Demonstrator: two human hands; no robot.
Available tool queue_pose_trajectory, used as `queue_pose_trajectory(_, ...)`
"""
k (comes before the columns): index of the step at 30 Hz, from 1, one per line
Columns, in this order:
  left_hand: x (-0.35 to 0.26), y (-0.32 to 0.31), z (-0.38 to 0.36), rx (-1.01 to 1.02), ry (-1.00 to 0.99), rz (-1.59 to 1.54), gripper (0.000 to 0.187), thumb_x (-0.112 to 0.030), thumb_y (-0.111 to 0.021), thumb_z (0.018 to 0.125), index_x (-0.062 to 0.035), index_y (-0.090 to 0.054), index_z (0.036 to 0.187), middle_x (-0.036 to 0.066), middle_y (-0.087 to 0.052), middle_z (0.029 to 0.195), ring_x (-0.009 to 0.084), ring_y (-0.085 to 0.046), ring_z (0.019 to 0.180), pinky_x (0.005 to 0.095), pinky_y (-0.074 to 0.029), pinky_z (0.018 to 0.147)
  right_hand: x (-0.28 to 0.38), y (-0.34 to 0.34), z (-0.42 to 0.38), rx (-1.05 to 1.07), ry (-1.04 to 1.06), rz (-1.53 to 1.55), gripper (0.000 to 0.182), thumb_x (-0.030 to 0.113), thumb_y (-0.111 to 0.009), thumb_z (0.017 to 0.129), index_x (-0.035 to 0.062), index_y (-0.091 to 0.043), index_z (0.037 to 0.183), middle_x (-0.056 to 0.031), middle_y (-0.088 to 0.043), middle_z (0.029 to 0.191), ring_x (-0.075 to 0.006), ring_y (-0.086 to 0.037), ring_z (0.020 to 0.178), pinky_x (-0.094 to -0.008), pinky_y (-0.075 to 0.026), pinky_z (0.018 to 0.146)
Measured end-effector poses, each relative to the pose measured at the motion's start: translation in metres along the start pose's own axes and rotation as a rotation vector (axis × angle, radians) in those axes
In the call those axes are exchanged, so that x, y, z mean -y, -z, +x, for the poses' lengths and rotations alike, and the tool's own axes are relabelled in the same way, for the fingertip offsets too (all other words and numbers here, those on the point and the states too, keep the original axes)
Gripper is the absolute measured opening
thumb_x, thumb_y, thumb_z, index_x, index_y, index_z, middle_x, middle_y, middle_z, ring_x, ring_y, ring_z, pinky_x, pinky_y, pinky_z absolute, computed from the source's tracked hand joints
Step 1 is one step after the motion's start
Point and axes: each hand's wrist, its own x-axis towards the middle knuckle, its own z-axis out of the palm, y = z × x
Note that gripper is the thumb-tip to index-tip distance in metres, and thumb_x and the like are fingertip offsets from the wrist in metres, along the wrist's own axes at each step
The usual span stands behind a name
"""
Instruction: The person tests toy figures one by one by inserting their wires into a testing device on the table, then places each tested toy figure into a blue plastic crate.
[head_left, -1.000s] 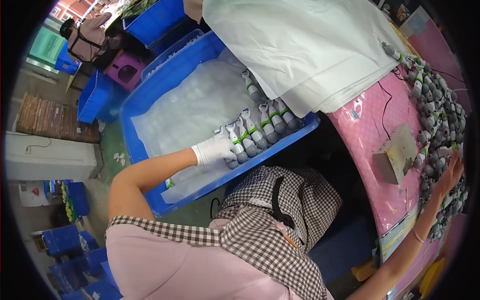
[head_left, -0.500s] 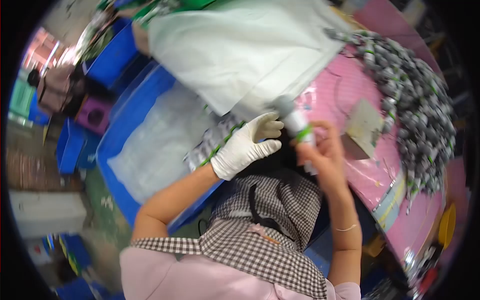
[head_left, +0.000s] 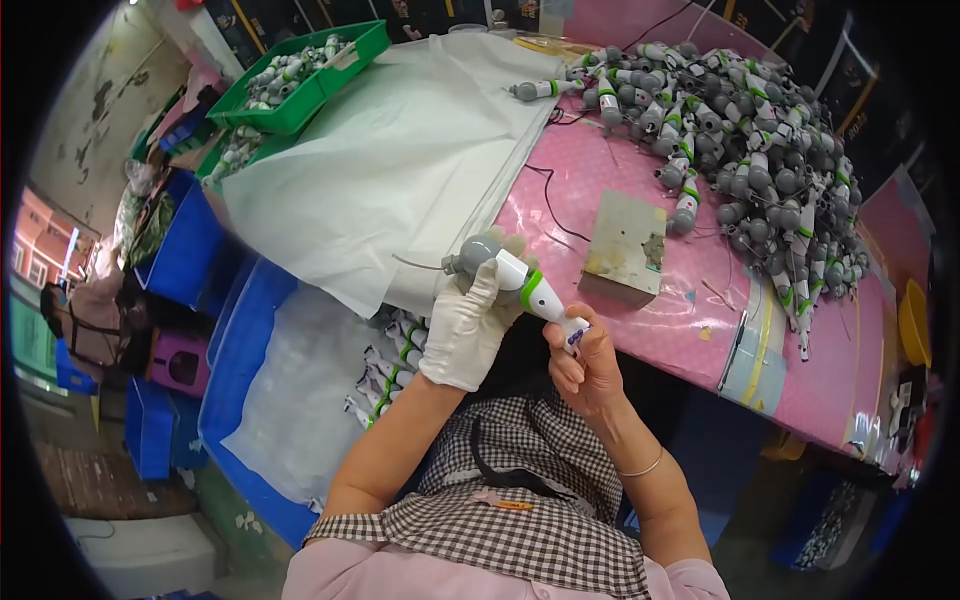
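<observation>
I hold one grey, white and green pen-shaped device (head_left: pixel 520 283) in front of me with both hands. My left hand (head_left: pixel 470 325), in a white glove, grips its grey upper end. My bare right hand (head_left: pixel 583 362) pinches its lower tip. A large pile of the same devices (head_left: pixel 760 150) lies on the pink table (head_left: pixel 690 330) at the right. More of them lie in rows in the blue bin (head_left: pixel 250 440) lined with clear plastic, below my left arm.
A stack of white sheets (head_left: pixel 390 160) covers the table's left part. A small grey block (head_left: pixel 625 248) with a black wire stands mid-table. A green tray (head_left: pixel 300 80) of devices sits at the back left. Blue crates and a seated person (head_left: pixel 95 320) are at far left.
My left hand left the row of devices in the blue bin and rose to the table edge. My right hand came off the pile with one device; both hands now hold it.
</observation>
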Motion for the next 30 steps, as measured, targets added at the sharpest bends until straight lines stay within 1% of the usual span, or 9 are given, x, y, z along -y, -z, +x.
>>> queue_pose_trajectory(4, 0.003, 0.004, 0.0, 0.021, 0.101, -0.035, 0.047, -0.031, -0.05, 0.093, -0.01, -0.038, 0.133, 0.011, -0.048, 0.13, 0.0247, -0.052, 0.115, 0.0416, -0.048, 0.094, 0.011, -0.015, -0.004, -0.155, 0.089, -0.443, 0.042, 0.029, -0.072, 0.078, 0.0098, -0.058, 0.112, -0.0085, -0.058, 0.087, -0.0081, -0.047, 0.053, -0.0189, -0.039, 0.044)
queue_pose_trajectory(6, 0.007, 0.006, -0.001, 0.086, 0.261, -0.275, 0.045, -0.033, -0.042, 0.096, -0.0116, -0.035, 0.135, 0.014, -0.045, 0.132, 0.0289, -0.051, 0.116, 0.0448, -0.046, 0.095, 0.017, -0.017, 0.0, 0.094, 0.575, -1.448, 0.037, 0.025, -0.081, 0.067, 0.0076, -0.066, 0.096, -0.0048, -0.059, 0.075, -0.0078, -0.05, 0.055, -0.0202, -0.039, 0.043)
queue_pose_trajectory(7, 0.01, 0.003, -0.001, 0.11, 0.264, -0.273, 0.049, -0.038, -0.039, 0.096, -0.0097, -0.034, 0.136, 0.016, -0.043, 0.135, 0.0321, -0.05, 0.116, 0.0464, -0.045, 0.096, 0.014, -0.02, -0.001, 0.063, 0.622, -1.553, 0.037, 0.025, -0.085, 0.058, 0.0071, -0.069, 0.087, -0.0025, -0.056, 0.067, -0.0094, -0.053, 0.054, -0.0213, -0.04, 0.043)
queue_pose_trajectory(11, 0.019, -0.005, 0.0, 0.132, 0.318, -0.275, 0.054, -0.044, -0.039, 0.095, -0.0069, -0.035, 0.135, 0.015, -0.048, 0.129, 0.0298, -0.054, 0.109, 0.0439, -0.047, 0.091, 0.017, -0.016, -0.006, 0.172, 0.794, -1.798, 0.037, 0.027, -0.084, 0.058, 0.0114, -0.068, 0.088, -0.0014, -0.052, 0.062, -0.0138, -0.051, 0.048, -0.0231, -0.037, 0.041)
queue_pose_trajectory(17, 0.032, -0.01, -0.001, 0.146, 0.444, -0.288, 0.057, -0.048, -0.039, 0.094, -0.0055, -0.038, 0.131, 0.013, -0.056, 0.111, 0.0229, -0.057, 0.089, 0.037, -0.05, 0.077, 0.04, -0.011, -0.012, 0.386, 0.602, -1.96, 0.05, 0.035, -0.083, 0.058, 0.0096, -0.066, 0.097, -0.0006, -0.054, 0.063, -0.0131, -0.048, 0.046, -0.0245, -0.036, 0.041)
queue_pose_trajectory(20, 0.032, -0.013, -0.003, 0.156, 0.412, -0.258, 0.055, -0.048, -0.039, 0.094, -0.0061, -0.039, 0.131, 0.012, -0.056, 0.11, 0.0222, -0.057, 0.089, 0.036, -0.05, 0.076, 0.053, -0.021, -0.02, 0.183, 0.439, -1.694, 0.051, 0.038, -0.081, 0.061, 0.0092, -0.065, 0.101, -0.0016, -0.06, 0.073, -0.0116, -0.048, 0.047, -0.0246, -0.037, 0.041)
queue_pose_trajectory(24, 0.04, -0.012, -0.005, 0.074, 0.363, 0.034, 0.039, -0.023, -0.05, 0.094, -0.0044, -0.041, 0.127, 0.012, -0.054, 0.113, 0.0205, -0.056, 0.094, 0.0372, -0.05, 0.079, 0.056, -0.016, -0.025, 0.089, 0.446, -1.594, 0.058, 0.038, -0.082, 0.059, 0.0069, -0.065, 0.104, -0.0028, -0.062, 0.076, -0.009, -0.049, 0.049, -0.0226, -0.039, 0.043)
queue_pose_trajectory(25, 0.042, -0.009, -0.004, 0.121, 0.365, -0.09, 0.042, -0.009, -0.054, 0.087, -0.003, -0.041, 0.127, 0.012, -0.053, 0.114, 0.0215, -0.055, 0.096, 0.0401, -0.05, 0.081, 0.056, -0.018, -0.025, 0.07, 0.446, -1.575, 0.042, 0.028, -0.08, 0.067, 0.0054, -0.067, 0.1, -0.0037, -0.062, 0.073, -0.0088, -0.05, 0.049, -0.0219, -0.039, 0.044)
queue_pose_trajectory(30, 0.041, -0.009, -0.007, 0.114, 0.362, -0.237, 0.062, 0.001, -0.058, 0.072, -0.0014, -0.038, 0.131, 0.013, -0.053, 0.115, 0.0247, -0.055, 0.098, 0.0434, -0.049, 0.086, 0.058, -0.008, -0.027, -0.163, 0.492, -1.418, 0.01, 0.006, -0.061, 0.083, 0.0011, -0.068, 0.088, -0.0053, -0.06, 0.067, -0.007, -0.051, 0.049, -0.0198, -0.038, 0.044)
